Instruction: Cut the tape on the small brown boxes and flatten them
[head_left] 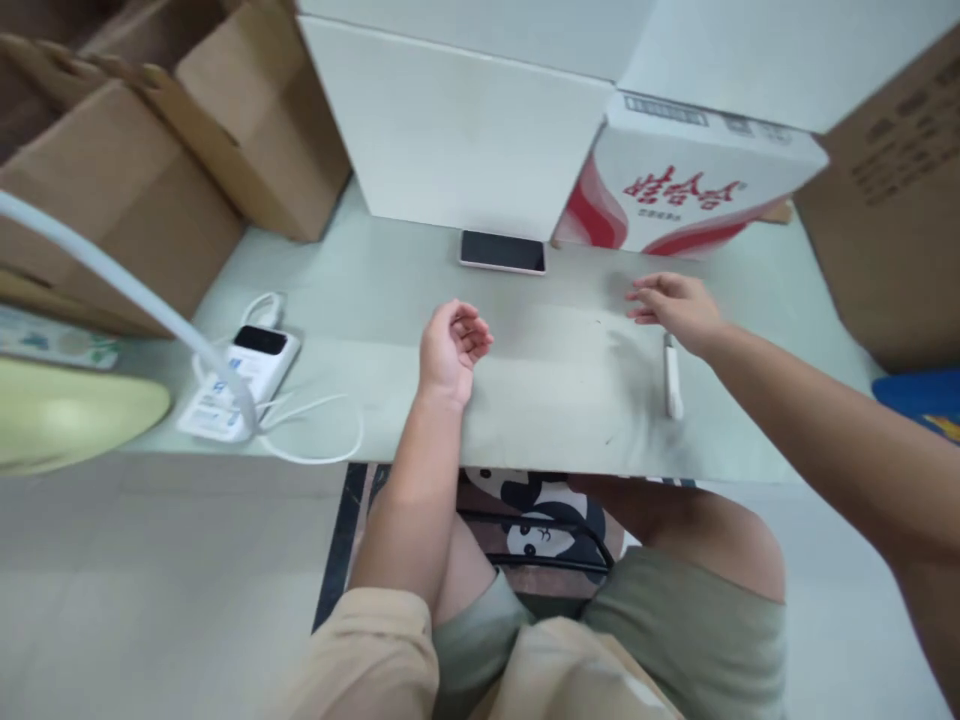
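Observation:
My left hand [454, 350] is over the middle of the pale tabletop [390, 330], palm turned inward, fingers loosely curled with nothing in them. To its right, my right hand [676, 308] hovers with its fingers apart and holds nothing. Nearest to the right hand is a slim white stick-like object [673, 380] with a dark metallic tip, lying just below it; its exact kind is unclear. A phone [502, 252] with a dark screen and pinkish edge lies beyond my left hand, against the foot of a white box.
A white power bank [244, 385] with a looped white cable [330, 460] lies at left, near a yellow-green rounded object [82, 415]. Brown cardboard boxes [127, 190] stand behind it. White boxes [465, 130], a red-printed carton [682, 190] and brown cardboard [892, 200] border the back and right.

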